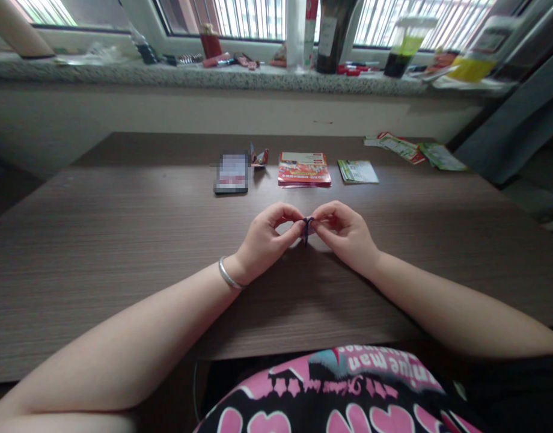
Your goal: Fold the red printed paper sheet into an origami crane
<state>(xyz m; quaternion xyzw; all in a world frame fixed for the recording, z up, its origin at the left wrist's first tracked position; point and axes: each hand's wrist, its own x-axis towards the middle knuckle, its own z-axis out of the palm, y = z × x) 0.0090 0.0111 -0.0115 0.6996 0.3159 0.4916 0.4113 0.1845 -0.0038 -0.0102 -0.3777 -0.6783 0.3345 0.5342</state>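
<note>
A small dark blue and pale folded piece (306, 231), which looks like paper, is pinched between my two hands above the middle of the desk. My left hand (273, 231), with a silver bangle at the wrist, grips its left side between thumb and fingertips. On the other side, my right hand (346, 231) pinches it the same way. The piece's narrow dark end points down toward me. My fingers cover much of it, so its full shape is hidden.
Beyond my hands on the desk (123, 240) lie a phone (232, 172) with a blurred screen, a small folded paper figure (259, 158), a stack of red leaflets (304, 169) and green-white leaflets (357, 171). More leaflets (403, 148) lie at the back right. Bottles (333, 36) line the windowsill.
</note>
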